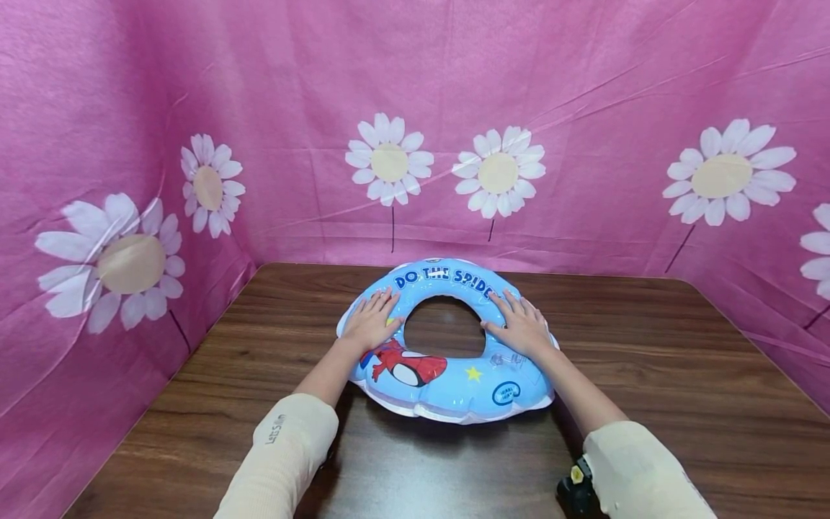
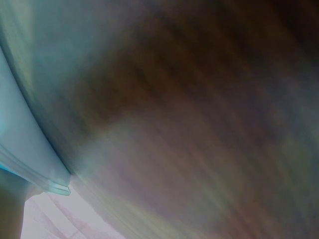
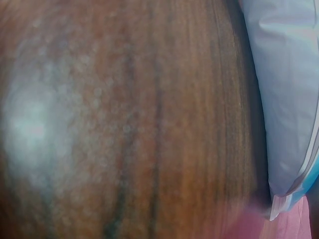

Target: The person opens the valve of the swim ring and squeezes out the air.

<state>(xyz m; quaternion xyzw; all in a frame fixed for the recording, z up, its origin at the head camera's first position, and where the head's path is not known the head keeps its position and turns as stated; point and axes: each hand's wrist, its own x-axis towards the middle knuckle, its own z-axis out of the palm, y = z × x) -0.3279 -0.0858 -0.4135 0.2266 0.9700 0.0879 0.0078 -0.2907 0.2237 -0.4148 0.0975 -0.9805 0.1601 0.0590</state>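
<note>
On the blue ring (image 1: 455, 389) (inflated) rest both hands (image 1: 372, 322) (image 1: 524, 329).

Brown wood-grain table (image 1: 428, 461) — on it, 1 blue inflatable ring (image 1: 454, 395)

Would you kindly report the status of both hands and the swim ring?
Left hand and right hand resting on swim ring, one each side. Inflated, printed side up. Nothing seen blocking it.

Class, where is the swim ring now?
In the head view, the blue swim ring lies on the brown table, just below the picture's middle, with the left hand on its left side and the right hand on its right.
</note>
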